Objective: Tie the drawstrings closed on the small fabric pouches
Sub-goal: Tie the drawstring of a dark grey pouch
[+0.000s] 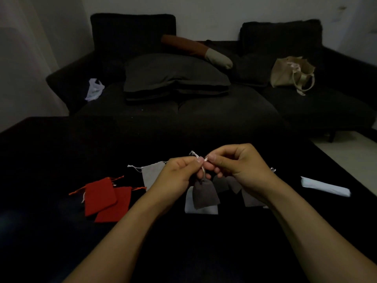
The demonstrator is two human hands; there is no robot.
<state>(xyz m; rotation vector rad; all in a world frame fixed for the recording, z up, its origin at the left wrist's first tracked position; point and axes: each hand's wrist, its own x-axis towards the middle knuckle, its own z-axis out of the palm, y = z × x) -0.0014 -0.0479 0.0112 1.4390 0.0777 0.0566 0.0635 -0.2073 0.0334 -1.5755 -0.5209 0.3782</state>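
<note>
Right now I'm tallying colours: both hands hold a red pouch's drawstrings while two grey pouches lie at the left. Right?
Colours are swapped. The head view shows the left hand and right hand pinching the white drawstrings of a dark grey pouch; the two pouches lying at the left are red pouches.

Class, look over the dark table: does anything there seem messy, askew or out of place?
Mostly tidy. The two red pouches lie overlapped and tilted, their cords trailing loose. Both hands hold a grey pouch by its drawstring.
</note>
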